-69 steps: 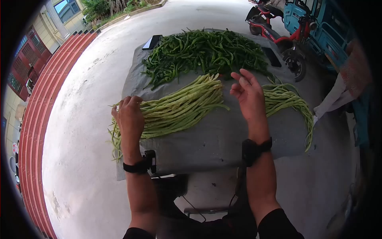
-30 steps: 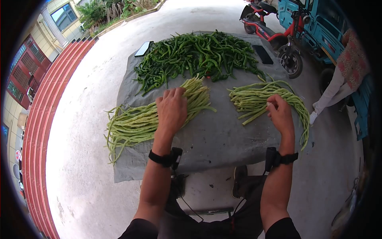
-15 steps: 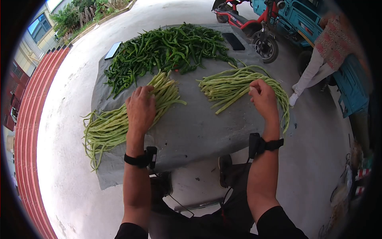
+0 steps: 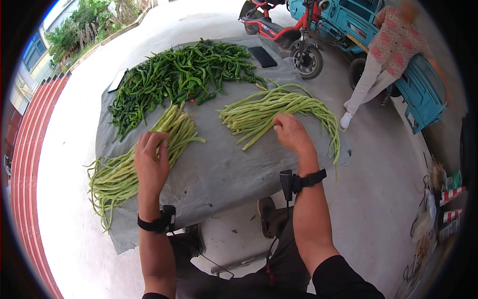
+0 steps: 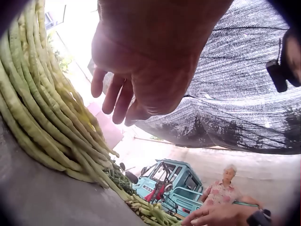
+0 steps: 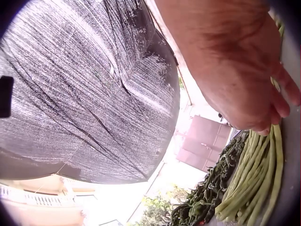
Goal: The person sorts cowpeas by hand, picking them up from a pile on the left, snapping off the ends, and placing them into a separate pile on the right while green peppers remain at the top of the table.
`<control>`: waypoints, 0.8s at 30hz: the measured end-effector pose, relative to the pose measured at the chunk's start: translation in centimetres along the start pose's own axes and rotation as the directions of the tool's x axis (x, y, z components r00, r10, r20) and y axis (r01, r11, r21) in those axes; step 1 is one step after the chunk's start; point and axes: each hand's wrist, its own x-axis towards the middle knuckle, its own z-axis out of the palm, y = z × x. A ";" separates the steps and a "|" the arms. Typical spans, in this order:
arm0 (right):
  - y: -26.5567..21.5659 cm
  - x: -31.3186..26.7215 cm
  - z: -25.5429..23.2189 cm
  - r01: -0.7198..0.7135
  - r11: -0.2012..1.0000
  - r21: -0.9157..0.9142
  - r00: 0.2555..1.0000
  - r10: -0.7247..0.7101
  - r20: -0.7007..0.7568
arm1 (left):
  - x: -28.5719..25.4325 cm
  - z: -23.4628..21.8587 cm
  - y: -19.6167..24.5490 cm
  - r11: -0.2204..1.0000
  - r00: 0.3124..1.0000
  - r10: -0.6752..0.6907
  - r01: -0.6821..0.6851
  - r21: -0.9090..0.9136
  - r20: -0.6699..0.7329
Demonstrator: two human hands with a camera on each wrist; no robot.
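Two bundles of yellow-green long beans lie on a grey sheet (image 4: 214, 174) over a table. My left hand (image 4: 151, 162) is over the near side of the left bundle (image 4: 117, 172); in the left wrist view its fingers (image 5: 114, 96) hang loosely with nothing between them, and the beans (image 5: 44, 103) lie off to one side. Over the near edge of the smaller right bundle (image 4: 264, 107) is my right hand (image 4: 295, 134), fingers bent and thumb close to them. In the right wrist view those fingertips (image 6: 281, 107) overlap the beans (image 6: 256, 174), with no bean seen lifted.
A heap of green chilli peppers (image 4: 174, 74) covers the far side of the sheet, between a pale phone (image 4: 116, 80) and a dark phone (image 4: 263, 57). A red scooter (image 4: 279, 30), a blue three-wheeler (image 4: 353, 22) and a standing person (image 4: 386, 55) are beyond on the right.
The left hand has gone from the left bundle's stringy end towards its middle. The right hand came down beside the right bundle and drifted left along it. The head view has turned right.
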 end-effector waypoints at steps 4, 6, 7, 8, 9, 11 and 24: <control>-1.0 -0.1 0.9 0.031 0.999 -0.008 0.998 -0.031 -0.057 | -0.6 0.0 0.1 1.000 1.000 -0.005 0.006 -0.027 0.025; -1.4 0.0 1.1 0.060 0.998 -0.018 0.995 -0.061 -0.078 | -0.6 -0.1 0.1 0.999 1.000 -0.007 0.008 -0.054 0.029; -1.6 0.0 1.0 0.071 0.997 -0.029 0.995 -0.073 -0.065 | -0.7 -0.1 0.2 0.997 0.999 -0.011 0.014 -0.071 0.032; -1.8 0.0 1.0 0.083 0.996 -0.040 0.995 -0.085 -0.051 | -0.8 -0.1 0.3 0.996 0.999 -0.017 0.019 -0.087 0.034; -1.8 0.0 1.2 0.079 0.996 -0.038 0.996 -0.080 -0.028 | -0.9 -0.1 0.4 0.995 0.999 -0.018 0.021 -0.099 0.037; -2.0 0.0 1.9 0.072 0.997 -0.027 0.997 -0.071 0.021 | -1.0 -0.3 0.7 0.993 0.999 -0.021 0.026 -0.117 0.045; -1.9 1.1 4.8 0.104 0.988 -0.115 0.982 -0.120 -0.143 | -1.5 -0.7 0.4 0.985 0.992 -0.027 0.048 -0.164 0.126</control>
